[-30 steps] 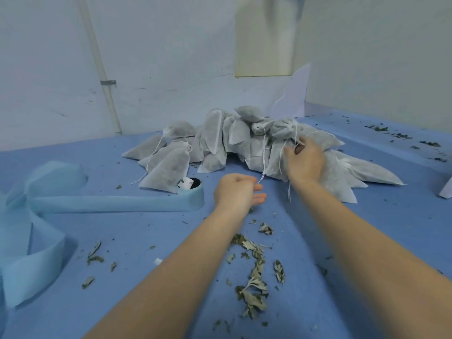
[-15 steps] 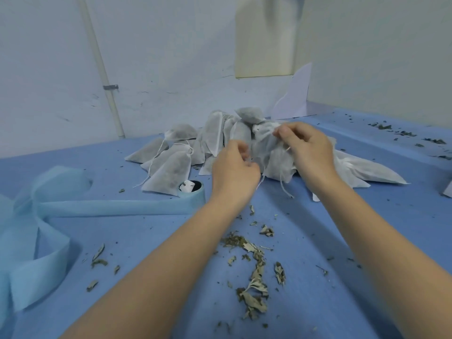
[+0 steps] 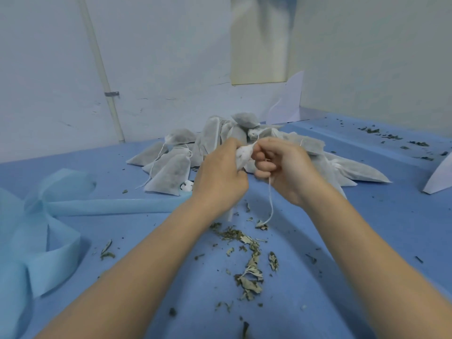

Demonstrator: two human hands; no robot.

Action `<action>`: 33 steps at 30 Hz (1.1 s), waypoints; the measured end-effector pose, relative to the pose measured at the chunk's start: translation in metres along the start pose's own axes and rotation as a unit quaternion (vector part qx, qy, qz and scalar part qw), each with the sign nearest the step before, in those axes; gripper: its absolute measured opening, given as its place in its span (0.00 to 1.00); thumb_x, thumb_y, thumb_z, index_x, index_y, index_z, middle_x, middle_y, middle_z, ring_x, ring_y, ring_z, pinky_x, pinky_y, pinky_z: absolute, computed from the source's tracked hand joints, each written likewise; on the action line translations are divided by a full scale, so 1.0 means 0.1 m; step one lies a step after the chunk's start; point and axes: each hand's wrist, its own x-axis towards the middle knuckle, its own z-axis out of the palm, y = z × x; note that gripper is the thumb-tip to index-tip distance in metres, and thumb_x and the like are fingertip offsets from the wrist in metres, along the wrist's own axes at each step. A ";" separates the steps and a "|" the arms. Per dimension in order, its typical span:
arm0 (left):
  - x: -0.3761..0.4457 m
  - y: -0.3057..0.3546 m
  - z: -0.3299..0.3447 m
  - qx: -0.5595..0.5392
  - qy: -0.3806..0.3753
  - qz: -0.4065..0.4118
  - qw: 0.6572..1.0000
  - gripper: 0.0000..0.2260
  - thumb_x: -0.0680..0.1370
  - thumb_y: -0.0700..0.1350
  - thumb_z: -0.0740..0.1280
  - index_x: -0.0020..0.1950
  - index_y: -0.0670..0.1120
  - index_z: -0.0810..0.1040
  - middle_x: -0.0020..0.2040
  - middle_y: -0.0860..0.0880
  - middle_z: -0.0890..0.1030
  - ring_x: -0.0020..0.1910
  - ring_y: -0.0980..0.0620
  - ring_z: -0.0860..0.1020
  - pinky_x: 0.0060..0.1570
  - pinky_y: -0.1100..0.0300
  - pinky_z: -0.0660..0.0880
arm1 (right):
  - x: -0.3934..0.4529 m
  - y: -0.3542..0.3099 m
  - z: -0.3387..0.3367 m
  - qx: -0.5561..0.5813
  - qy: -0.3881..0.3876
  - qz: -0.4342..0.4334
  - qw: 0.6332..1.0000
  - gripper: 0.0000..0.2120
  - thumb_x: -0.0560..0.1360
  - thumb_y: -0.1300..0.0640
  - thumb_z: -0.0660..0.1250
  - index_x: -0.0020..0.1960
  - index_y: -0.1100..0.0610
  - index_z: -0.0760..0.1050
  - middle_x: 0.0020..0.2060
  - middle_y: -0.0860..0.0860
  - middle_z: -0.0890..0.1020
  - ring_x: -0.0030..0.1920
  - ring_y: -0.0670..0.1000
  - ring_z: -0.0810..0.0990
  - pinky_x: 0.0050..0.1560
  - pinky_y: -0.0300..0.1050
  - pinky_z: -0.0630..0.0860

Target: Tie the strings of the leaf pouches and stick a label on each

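White pouch (image 3: 244,155) between both hands, string (image 3: 271,204) dangling.

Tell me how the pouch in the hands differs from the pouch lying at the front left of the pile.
The held pouch is off the table, gripped between the left hand and right hand; the front-left pouch lies flat on the blue table, untouched. The held pouch is bunched and mostly hidden; the front-left pouch shows its whole flat shape. The held pouch's string hangs down; the other's trails across the table. Both are white fabric with white strings.
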 end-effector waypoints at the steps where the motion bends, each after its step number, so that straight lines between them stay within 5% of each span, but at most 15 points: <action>1: -0.02 -0.01 -0.03 0.009 -0.012 -0.001 1.000 0.16 0.72 0.34 0.62 0.58 0.46 0.70 0.48 0.49 0.78 0.47 0.47 0.75 0.46 0.52 0.72 | 0.00 0.03 0.02 -0.002 0.004 0.018 1.000 0.15 0.77 0.67 0.57 0.32 0.60 0.70 0.24 0.48 0.66 0.22 0.44 0.57 0.22 0.35 0.57; 4: -0.07 -0.09 -0.11 0.044 -0.022 0.005 0.999 0.17 0.72 0.37 0.61 0.58 0.51 0.72 0.43 0.51 0.77 0.45 0.47 0.74 0.42 0.52 0.73 | 0.02 0.11 0.05 -0.062 0.030 0.056 0.996 0.13 0.77 0.63 0.60 0.33 0.59 0.71 0.22 0.46 0.64 0.21 0.44 0.57 0.18 0.34 0.56; 8: -0.17 -0.22 -0.17 0.092 -0.004 0.016 0.996 0.07 0.76 0.55 0.61 0.51 0.58 0.76 0.34 0.55 0.73 0.38 0.53 0.73 0.31 0.61 0.65 | 0.04 0.25 0.07 -0.123 0.028 0.072 0.989 0.15 0.76 0.59 0.61 0.30 0.56 0.70 0.22 0.46 0.64 0.23 0.45 0.55 0.20 0.35 0.54; 11: -0.19 -0.30 -0.18 0.128 -0.014 -0.007 0.992 0.13 0.77 0.63 0.57 0.48 0.58 0.76 0.31 0.57 0.69 0.37 0.54 0.71 0.29 0.63 0.60 | 0.04 0.33 0.08 -0.158 0.014 0.076 0.984 0.13 0.76 0.56 0.62 0.34 0.53 0.67 0.23 0.46 0.64 0.24 0.46 0.54 0.21 0.36 0.54; 18: -0.19 -0.44 -0.26 0.155 -0.017 0.008 0.988 0.10 0.81 0.49 0.56 0.48 0.48 0.76 0.44 0.52 0.75 0.48 0.48 0.73 0.41 0.59 0.61 | 0.02 0.42 0.10 -0.147 0.011 0.098 0.984 0.17 0.76 0.53 0.61 0.29 0.54 0.74 0.23 0.46 0.61 0.24 0.46 0.54 0.20 0.35 0.53; 22: -0.21 -0.46 -0.27 0.184 0.024 0.025 0.982 0.08 0.80 0.44 0.57 0.49 0.46 0.75 0.47 0.51 0.77 0.45 0.49 0.73 0.37 0.59 0.59 | 0.02 0.48 0.14 0.014 -0.038 0.134 0.990 0.14 0.76 0.59 0.56 0.33 0.57 0.72 0.23 0.45 0.60 0.25 0.45 0.51 0.22 0.35 0.48; 27: -0.23 -0.45 -0.24 0.039 0.059 -0.025 0.997 0.05 0.79 0.47 0.61 0.51 0.48 0.75 0.41 0.51 0.82 0.43 0.51 0.77 0.41 0.56 0.70 | 0.01 0.54 0.30 0.206 -0.061 0.125 0.969 0.11 0.65 0.63 0.56 0.33 0.58 0.77 0.22 0.47 0.63 0.25 0.46 0.50 0.22 0.34 0.48; 33: -0.20 -0.53 -0.16 -0.103 0.140 -0.118 0.978 0.03 0.74 0.43 0.68 0.40 0.49 0.77 0.38 0.57 0.80 0.39 0.61 0.75 0.38 0.77 0.66 | 0.08 0.66 0.45 0.162 -0.052 0.126 0.977 0.20 0.72 0.68 0.52 0.52 0.53 0.78 0.25 0.48 0.69 0.27 0.46 0.50 0.25 0.35 0.48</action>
